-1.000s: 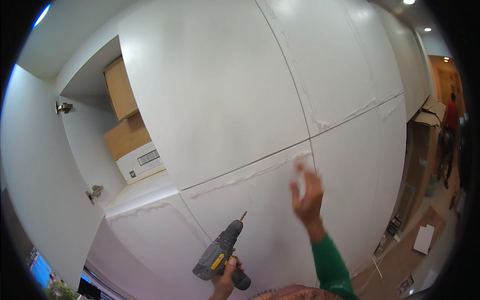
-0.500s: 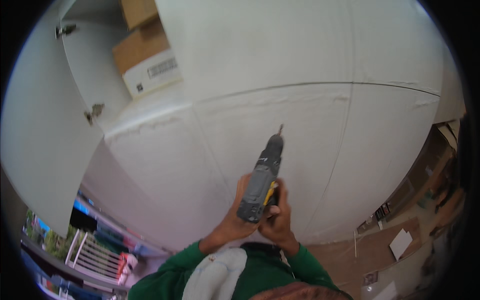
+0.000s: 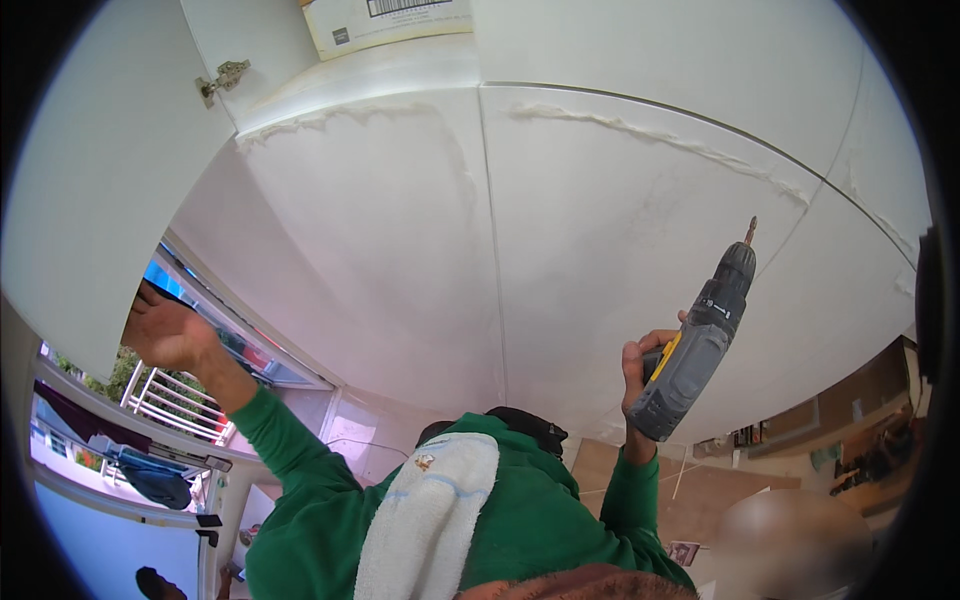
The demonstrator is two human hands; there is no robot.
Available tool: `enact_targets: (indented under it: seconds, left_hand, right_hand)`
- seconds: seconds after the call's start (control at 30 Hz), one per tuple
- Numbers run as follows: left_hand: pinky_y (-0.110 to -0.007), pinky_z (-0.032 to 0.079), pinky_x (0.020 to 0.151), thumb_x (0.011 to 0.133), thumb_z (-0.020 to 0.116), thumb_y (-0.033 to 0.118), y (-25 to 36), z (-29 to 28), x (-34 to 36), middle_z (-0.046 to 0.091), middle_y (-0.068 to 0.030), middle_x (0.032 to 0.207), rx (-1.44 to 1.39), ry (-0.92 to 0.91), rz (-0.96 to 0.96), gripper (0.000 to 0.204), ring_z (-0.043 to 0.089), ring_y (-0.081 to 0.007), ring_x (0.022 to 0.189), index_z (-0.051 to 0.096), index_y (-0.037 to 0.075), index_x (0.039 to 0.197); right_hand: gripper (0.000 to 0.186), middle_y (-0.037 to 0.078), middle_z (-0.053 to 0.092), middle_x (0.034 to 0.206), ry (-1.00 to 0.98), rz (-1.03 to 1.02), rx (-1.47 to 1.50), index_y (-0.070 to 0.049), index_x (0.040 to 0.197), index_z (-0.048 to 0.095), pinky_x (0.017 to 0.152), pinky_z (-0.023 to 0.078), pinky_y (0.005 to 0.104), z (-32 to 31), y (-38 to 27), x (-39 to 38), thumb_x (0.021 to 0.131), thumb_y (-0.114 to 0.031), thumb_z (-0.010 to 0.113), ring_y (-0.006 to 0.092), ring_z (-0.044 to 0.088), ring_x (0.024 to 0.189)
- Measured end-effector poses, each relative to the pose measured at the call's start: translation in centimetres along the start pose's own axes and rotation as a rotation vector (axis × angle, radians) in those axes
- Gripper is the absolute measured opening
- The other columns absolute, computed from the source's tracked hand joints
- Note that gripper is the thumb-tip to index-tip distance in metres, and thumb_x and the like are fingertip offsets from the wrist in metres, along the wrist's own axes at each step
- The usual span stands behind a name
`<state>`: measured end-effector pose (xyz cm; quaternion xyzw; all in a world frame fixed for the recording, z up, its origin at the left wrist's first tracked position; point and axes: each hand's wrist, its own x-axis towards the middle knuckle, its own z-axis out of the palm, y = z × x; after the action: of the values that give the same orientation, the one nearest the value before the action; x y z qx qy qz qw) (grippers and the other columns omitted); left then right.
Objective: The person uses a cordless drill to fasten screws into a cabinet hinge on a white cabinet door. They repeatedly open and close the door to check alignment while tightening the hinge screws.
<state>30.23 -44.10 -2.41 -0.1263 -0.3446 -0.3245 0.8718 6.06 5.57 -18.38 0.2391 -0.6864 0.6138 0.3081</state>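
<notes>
A grey and black cordless drill (image 3: 695,350) with a yellow stripe is gripped by its handle in my right hand (image 3: 640,372). Its bit (image 3: 751,232) points upward in front of the white cabinet panels (image 3: 620,200), and I cannot tell whether it touches them. My left hand (image 3: 170,330) is raised at the far left, palm showing and fingers stretched out, at the edge of the open white cabinet door (image 3: 80,220). The door's edge hides part of those fingers, so contact is uncertain.
A metal hinge (image 3: 222,82) joins the door to the cabinet, where a cardboard box (image 3: 385,22) sits on the shelf. A white towel (image 3: 432,510) hangs over my green top. Below left is a white railing (image 3: 175,402); another person's head (image 3: 155,583) shows at the lower left.
My left hand has left the drill and swung out to the cabinet door. My right hand has carried the drill to the right. The view has shifted, leaving the cardboard box higher.
</notes>
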Motion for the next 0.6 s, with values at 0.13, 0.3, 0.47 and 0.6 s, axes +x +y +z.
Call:
enact_targets:
  seconds: [0.13, 0.3, 0.47, 0.6]
  left_hand:
    - [-0.053, 0.039, 0.130, 0.110, 0.048, 0.024, 1.6, 2.8, -1.2, 0.062, -0.0305, 0.148, -0.069, -0.003, -0.123, 0.050, 0.057, -0.0419, 0.143, 0.060, -0.012, 0.143]
    - [-0.056, 0.047, 0.124, 0.108, 0.046, 0.015, 1.5, 7.0, -6.5, 0.062, -0.0312, 0.149, -0.016, -0.043, -0.049, 0.047, 0.062, -0.0438, 0.137, 0.061, -0.015, 0.140]
    - [-0.052, 0.054, 0.118, 0.105, 0.047, 0.007, 0.1, 12.7, -13.1, 0.063, -0.0302, 0.149, 0.291, -0.171, 0.012, 0.044, 0.064, -0.0407, 0.137, 0.067, -0.016, 0.137]
    - [-0.046, 0.044, 0.125, 0.104, 0.055, -0.008, -0.3, 17.1, -17.0, 0.066, -0.0228, 0.153, 0.340, -0.584, 0.169, 0.042, 0.060, -0.0334, 0.146, 0.069, -0.007, 0.144]
  right_hand:
    - [0.043, 0.003, 0.063, 0.102, -0.001, 0.118, -0.002, -0.004, 0.128, 0.059, 0.099, 0.049, 0.0383, -0.7, 1.1, -0.6, 0.091, -0.001, 0.080, 0.0162, 0.060, 0.099]
    - [0.035, 0.001, 0.064, 0.096, 0.107, 0.038, -0.032, -0.006, 0.118, 0.063, 0.079, 0.053, 0.0290, -1.4, 2.9, -1.6, 0.089, 0.000, 0.082, 0.0103, 0.060, 0.083]
    - [0.032, 0.001, 0.065, 0.078, 0.306, 0.034, -0.018, -0.005, 0.095, 0.068, 0.059, 0.054, 0.0300, -2.0, 4.4, -3.0, 0.081, -0.014, 0.095, 0.0131, 0.062, 0.062]
    - [0.030, 0.000, 0.065, 0.078, 0.337, 0.057, -0.110, -0.005, 0.096, 0.068, 0.060, 0.053, 0.0295, -3.1, 4.5, -4.1, 0.082, -0.011, 0.093, 0.0124, 0.062, 0.064]
